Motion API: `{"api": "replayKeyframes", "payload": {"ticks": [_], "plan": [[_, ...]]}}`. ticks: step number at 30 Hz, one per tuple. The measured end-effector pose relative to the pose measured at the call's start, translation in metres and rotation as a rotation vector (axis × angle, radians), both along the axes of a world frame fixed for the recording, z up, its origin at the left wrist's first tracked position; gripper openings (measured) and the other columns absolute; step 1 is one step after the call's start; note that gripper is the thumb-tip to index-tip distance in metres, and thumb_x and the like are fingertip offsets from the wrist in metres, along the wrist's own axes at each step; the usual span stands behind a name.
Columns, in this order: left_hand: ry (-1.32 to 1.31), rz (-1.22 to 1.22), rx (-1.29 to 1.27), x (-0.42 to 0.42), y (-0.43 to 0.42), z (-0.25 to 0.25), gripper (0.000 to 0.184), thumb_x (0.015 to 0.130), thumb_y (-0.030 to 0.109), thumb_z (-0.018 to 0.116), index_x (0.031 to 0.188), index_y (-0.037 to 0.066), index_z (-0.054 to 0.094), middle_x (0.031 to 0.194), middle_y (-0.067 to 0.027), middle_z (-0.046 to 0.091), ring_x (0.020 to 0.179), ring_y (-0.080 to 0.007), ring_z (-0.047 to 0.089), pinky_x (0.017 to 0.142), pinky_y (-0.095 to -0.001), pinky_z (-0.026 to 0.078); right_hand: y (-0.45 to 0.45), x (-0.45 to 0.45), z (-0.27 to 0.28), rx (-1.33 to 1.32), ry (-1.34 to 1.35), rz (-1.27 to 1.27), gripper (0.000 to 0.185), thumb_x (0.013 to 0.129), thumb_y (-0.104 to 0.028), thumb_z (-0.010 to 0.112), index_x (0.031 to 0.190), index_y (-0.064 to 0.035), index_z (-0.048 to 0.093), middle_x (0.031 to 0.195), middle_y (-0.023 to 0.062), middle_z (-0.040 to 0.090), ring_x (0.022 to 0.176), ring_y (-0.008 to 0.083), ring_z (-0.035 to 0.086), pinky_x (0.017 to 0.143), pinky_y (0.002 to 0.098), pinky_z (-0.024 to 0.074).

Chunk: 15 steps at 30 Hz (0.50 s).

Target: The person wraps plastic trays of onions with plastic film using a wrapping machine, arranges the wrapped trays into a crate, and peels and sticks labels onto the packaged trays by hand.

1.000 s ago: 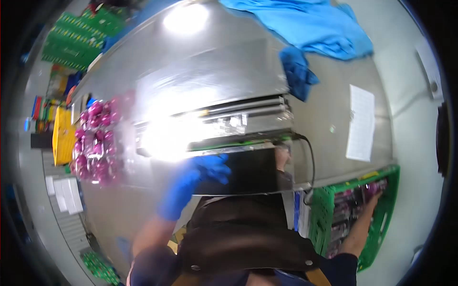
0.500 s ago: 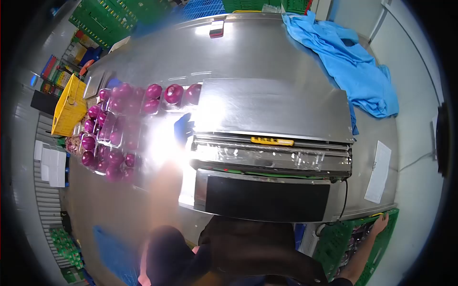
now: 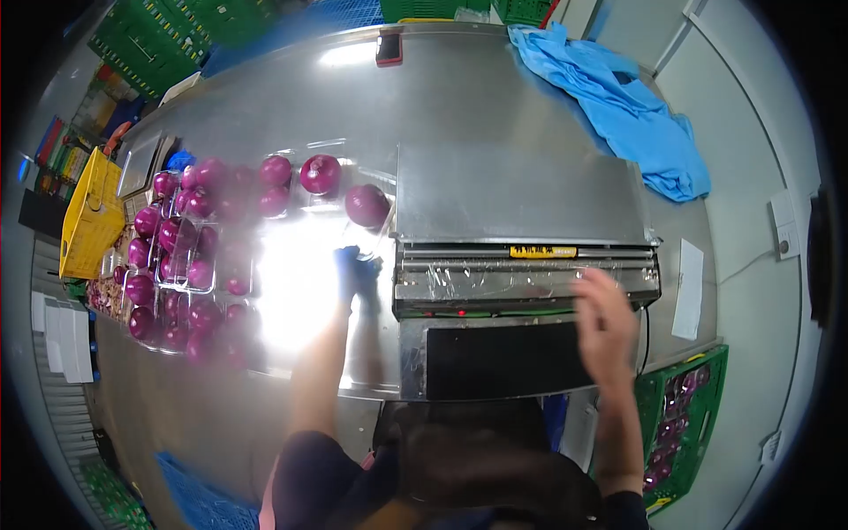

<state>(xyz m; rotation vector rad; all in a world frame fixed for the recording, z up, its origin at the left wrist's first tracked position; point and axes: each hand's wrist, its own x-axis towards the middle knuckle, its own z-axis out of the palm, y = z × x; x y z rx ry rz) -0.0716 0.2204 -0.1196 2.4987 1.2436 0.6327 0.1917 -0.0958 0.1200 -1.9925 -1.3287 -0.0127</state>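
My left hand (image 3: pixel 352 269), in a blue glove, is at the front edge of a clear tray beside the wrapping machine. Glare and blur hide whether its fingers grip that edge. Just beyond it lies a red onion (image 3: pixel 367 206), with another red onion (image 3: pixel 321 174) farther up and to the left. My right hand (image 3: pixel 607 327) is bare and raised over the right front of the wrapping machine (image 3: pixel 495 283), its fingers extended and slightly blurred. Nothing shows in it. Clear film lies along the machine's roller slot, behind the black pad (image 3: pixel 503 362).
Several clear trays of red onions (image 3: pixel 177 234) crowd the left side, with a yellow crate (image 3: pixel 93 212) beyond. Blue cloth (image 3: pixel 618 106) lies at the back right, a phone-like object (image 3: pixel 389 49) at the back. A green crate (image 3: pixel 707 406) with packed onions stands low on the right.
My right hand has come from the green crate's rim up and left over the machine. The onion nearest my left hand sits lower in view. The view has shifted.
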Motion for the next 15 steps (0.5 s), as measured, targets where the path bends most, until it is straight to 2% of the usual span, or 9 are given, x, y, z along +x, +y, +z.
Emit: {"api": "replayKeyframes", "payload": {"ticks": [2,4,5,6,8,10,12,14,15], "plan": [[-0.548,0.533,-0.928,-0.061,0.003,-0.027,0.016,0.075,0.017,0.065,0.079,0.002,0.061,0.073,-0.0086,0.060,0.068,-0.0205,0.061,0.059,-0.0343,0.049,0.045,-0.051,-0.002,0.031,0.043,0.321,0.020,0.080,0.001,0.060,0.099,-0.0032,0.064,0.111,0.0137,0.061,0.107,0.0293,0.059,0.090,0.0382,0.0496],[-0.654,0.552,-1.042,-0.100,-0.032,-0.006,0.015,0.077,0.017,0.064,0.082,0.003,0.062,0.077,-0.0073,0.063,0.072,-0.0175,0.062,0.062,-0.0331,0.050,0.081,-0.100,-0.023,0.050,0.252,0.533,0.024,0.081,-0.002,0.061,0.105,-0.0017,0.060,0.119,0.0152,0.056,0.111,0.0320,0.056,0.091,0.0378,0.0487],[-0.730,0.581,-1.022,-0.111,-0.048,0.010,0.014,0.078,0.016,0.063,0.083,0.004,0.063,0.078,-0.0066,0.063,0.072,-0.0160,0.061,0.064,-0.0325,0.050,0.096,-0.127,-0.033,0.007,0.460,0.586,0.029,0.083,-0.005,0.060,0.111,-0.0004,0.056,0.127,0.0166,0.050,0.115,0.0346,0.052,0.094,0.0395,0.0460],[-0.804,0.609,-0.998,-0.120,-0.066,0.028,0.012,0.080,0.016,0.062,0.085,0.005,0.063,0.079,-0.0059,0.064,0.072,-0.0145,0.061,0.065,-0.0319,0.050,0.114,-0.149,-0.042,-0.017,0.452,0.629,0.034,0.085,-0.007,0.059,0.117,0.0011,0.051,0.133,0.0198,0.043,0.120,0.0368,0.048,0.099,0.0411,0.0417],[-0.752,0.399,-0.838,-0.141,-0.099,0.053,0.014,0.084,0.020,0.058,0.089,0.008,0.064,0.082,-0.0036,0.065,0.070,-0.0118,0.059,0.067,-0.0292,0.048,0.145,-0.191,-0.066,-0.108,0.437,0.571,0.051,0.083,-0.012,0.065,0.125,0.0021,0.042,0.137,0.0306,0.031,0.127,0.0444,0.036,0.104,0.0444,0.0362],[-0.800,0.482,-0.876,-0.150,-0.120,0.073,0.014,0.084,0.021,0.057,0.087,0.009,0.065,0.079,-0.0024,0.065,0.067,-0.0114,0.058,0.063,-0.0270,0.046,0.169,-0.219,-0.097,-0.203,0.266,0.476,0.066,0.078,-0.026,0.072,0.130,-0.0024,0.040,0.142,0.0304,0.025,0.128,0.0527,0.028,0.105,0.0579,0.0288],[-0.756,0.573,-0.871,-0.165,-0.129,0.063,0.014,0.083,0.019,0.057,0.085,0.007,0.065,0.072,-0.0021,0.064,0.065,-0.0122,0.058,0.060,-0.0256,0.043,0.189,-0.238,-0.132,-0.473,0.131,0.490,0.076,0.074,-0.044,0.072,0.134,-0.0087,0.041,0.147,0.0286,0.019,0.127,0.0535,0.029,0.102,0.0648,0.0262],[-0.738,0.734,-0.872,-0.182,-0.135,0.044,0.015,0.083,0.016,0.055,0.087,0.004,0.064,0.080,-0.0052,0.065,0.070,-0.0138,0.061,0.064,-0.0277,0.048,0.198,-0.244,-0.151,-0.779,0.070,0.680,0.083,0.069,-0.059,0.069,0.134,-0.0139,0.045,0.149,0.0267,0.019,0.129,0.0519,0.028,0.100,0.0667,0.0275],[-0.795,0.750,-0.827,-0.174,-0.141,0.061,0.015,0.082,0.015,0.055,0.088,0.003,0.063,0.082,-0.0061,0.065,0.071,-0.0145,0.061,0.066,-0.0287,0.049,0.201,-0.248,-0.152,-0.793,0.101,0.726,0.087,0.065,-0.064,0.069,0.132,-0.0134,0.048,0.149,0.0257,0.022,0.131,0.0511,0.027,0.099,0.0651,0.0307]]}}
